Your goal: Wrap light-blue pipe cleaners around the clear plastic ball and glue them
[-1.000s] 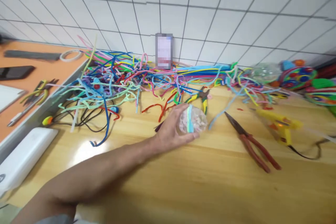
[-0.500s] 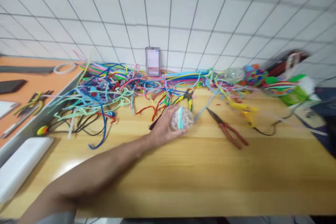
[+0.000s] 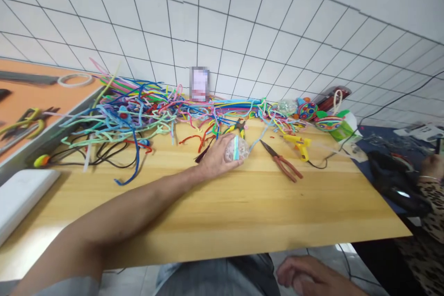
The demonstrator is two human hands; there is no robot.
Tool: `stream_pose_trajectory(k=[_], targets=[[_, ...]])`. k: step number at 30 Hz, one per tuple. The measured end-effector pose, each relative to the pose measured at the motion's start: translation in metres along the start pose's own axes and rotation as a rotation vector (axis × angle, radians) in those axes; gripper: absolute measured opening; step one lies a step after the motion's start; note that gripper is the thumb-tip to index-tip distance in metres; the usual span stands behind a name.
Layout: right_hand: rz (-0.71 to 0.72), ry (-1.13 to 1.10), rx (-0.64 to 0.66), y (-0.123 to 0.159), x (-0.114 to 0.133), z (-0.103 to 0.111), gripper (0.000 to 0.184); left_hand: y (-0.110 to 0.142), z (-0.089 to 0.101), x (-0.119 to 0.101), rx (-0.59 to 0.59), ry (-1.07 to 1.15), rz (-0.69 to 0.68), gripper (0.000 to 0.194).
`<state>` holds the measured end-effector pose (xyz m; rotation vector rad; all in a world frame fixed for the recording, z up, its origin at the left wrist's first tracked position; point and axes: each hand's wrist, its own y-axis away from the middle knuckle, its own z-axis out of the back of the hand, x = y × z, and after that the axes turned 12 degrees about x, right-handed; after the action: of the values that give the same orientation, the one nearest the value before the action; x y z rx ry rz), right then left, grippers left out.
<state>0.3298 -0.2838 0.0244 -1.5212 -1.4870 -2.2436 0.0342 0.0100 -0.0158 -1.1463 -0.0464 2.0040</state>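
And it's a wide wooden worktop [image 3: 243, 215], a pipe-cleaner heap [image 3: 138, 108] sprawling beyond the left hand [image 3: 215, 159]! The right hand [image 3: 308, 274] hangs half-curled below the edge; can't tell whether it's holding anything. Long-nose pliers [image 3: 277, 157] lie right of the left hand, which grasps a banded clear ball [image 3: 243, 149]. Steadying looks the step; two-handed work would call the right hand up.

I am wearing a plain grey sleeve [image 3: 74, 286] that is ending above my left elbow. Below it, my forearm [image 3: 138, 206] is showing bare, right down to my left hand [image 3: 215, 158]. My right hand [image 3: 307, 274] is showing bare skin too. Smooth grey cloth [image 3: 211, 282] is covering my lap, looking paler in the middle and turning darker toward the right.
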Motion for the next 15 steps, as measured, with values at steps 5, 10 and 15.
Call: stream_pose_trajectory(k=[5,10,15], targets=[[0.095,0.179,0.177,0.002,0.077,0.022,0.061,0.002,-0.001,0.001,0.007,0.003,0.006,0.087],[0.123,0.027,-0.418,-0.019,0.082,0.099,0.059,0.007,-0.001,0.0,0.023,0.006,0.02,0.087],[0.007,0.047,-1.234,-0.028,0.024,0.195,0.061,0.009,-0.001,0.0,0.028,0.029,0.016,0.089]])
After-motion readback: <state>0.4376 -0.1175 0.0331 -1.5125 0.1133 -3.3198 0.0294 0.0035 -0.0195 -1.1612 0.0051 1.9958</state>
